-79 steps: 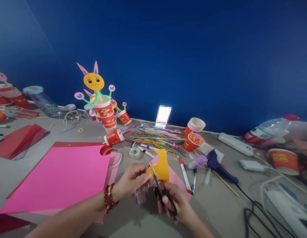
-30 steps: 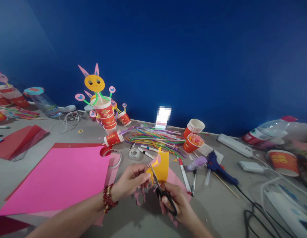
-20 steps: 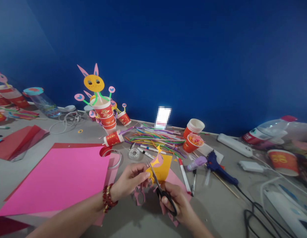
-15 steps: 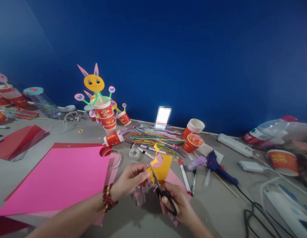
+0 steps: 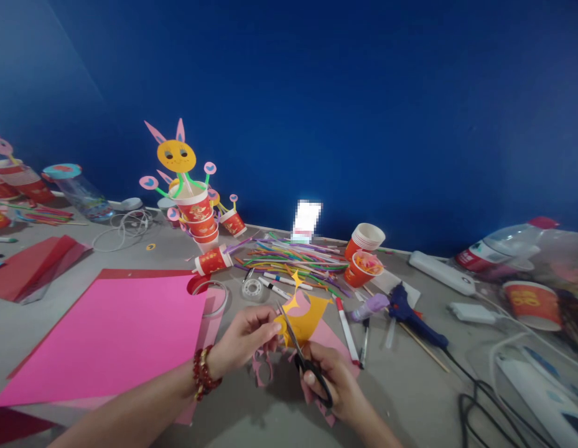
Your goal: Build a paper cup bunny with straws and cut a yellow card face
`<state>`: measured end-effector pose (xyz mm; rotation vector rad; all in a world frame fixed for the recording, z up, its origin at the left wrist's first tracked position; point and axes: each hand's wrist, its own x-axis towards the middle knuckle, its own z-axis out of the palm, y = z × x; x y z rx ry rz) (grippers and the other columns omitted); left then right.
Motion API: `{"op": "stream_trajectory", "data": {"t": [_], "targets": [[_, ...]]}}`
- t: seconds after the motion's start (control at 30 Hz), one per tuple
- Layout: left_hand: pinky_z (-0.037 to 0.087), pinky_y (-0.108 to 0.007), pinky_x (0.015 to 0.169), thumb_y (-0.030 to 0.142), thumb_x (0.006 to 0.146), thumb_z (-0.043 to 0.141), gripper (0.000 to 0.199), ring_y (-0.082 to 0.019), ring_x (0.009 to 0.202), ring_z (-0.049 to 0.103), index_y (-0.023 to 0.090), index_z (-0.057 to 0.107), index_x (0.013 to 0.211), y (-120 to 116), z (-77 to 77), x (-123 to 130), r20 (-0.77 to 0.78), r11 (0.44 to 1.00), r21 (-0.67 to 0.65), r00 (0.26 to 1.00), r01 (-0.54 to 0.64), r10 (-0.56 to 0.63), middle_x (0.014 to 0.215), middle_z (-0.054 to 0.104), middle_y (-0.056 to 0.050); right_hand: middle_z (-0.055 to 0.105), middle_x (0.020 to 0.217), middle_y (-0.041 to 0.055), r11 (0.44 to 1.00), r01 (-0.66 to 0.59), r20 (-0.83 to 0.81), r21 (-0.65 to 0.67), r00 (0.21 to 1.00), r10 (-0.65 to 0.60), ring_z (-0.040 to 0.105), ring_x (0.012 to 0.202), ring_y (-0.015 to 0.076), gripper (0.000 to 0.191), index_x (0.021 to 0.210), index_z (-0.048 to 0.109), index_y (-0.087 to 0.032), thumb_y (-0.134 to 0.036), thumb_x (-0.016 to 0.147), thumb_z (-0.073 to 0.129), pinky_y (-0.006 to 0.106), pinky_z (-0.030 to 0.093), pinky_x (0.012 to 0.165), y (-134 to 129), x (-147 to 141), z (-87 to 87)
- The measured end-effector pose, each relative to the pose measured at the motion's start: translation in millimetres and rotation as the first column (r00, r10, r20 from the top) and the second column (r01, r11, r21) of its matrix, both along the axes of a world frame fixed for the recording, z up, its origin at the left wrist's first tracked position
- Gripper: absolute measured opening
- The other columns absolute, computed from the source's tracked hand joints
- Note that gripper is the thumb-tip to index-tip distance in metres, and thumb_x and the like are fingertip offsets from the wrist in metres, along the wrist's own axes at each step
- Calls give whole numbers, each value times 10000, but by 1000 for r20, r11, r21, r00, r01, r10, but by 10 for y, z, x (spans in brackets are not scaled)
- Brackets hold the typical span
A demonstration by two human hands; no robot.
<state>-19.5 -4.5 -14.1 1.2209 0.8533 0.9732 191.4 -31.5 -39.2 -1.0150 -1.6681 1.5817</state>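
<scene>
My left hand (image 5: 251, 336), with a red bead bracelet (image 5: 205, 373) at the wrist, pinches the left edge of a yellow paper (image 5: 307, 320). Curved cut-outs shape the paper's upper left side. My right hand (image 5: 333, 373) is closed round the black handles of a pair of scissors (image 5: 319, 381). Their blades point up and left and lie across the yellow paper, close to my left fingertips. Below the hands are pink paper scraps (image 5: 263, 368), one with a round hole.
Pink sheets (image 5: 116, 336) cover the left. Behind my hands lie a tape roll (image 5: 252, 289), markers (image 5: 347, 330) and coloured stems (image 5: 293, 258). A cup figure (image 5: 195, 211) stands at the back left. Right are red cups (image 5: 363, 269), a blue glue gun (image 5: 414, 317) and cables.
The right part of the yellow paper has swung slightly outward to the right. Both hands and the scissors stay almost in place.
</scene>
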Motion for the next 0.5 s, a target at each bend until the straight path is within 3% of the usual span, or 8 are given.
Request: {"op": "stream_trajectory", "data": {"t": [0.5], "targets": [[382,-185,475,568,826,641,460,-68,476,479,154,525,664,4,0,-10,-38,998,-25,998,58,-59,575,547,19,516,534,-51,993,17,-32,-113,999,-21,486,400,93,650,665,452,-215,-826,638,669,211,361,410,11,7,9]]}}
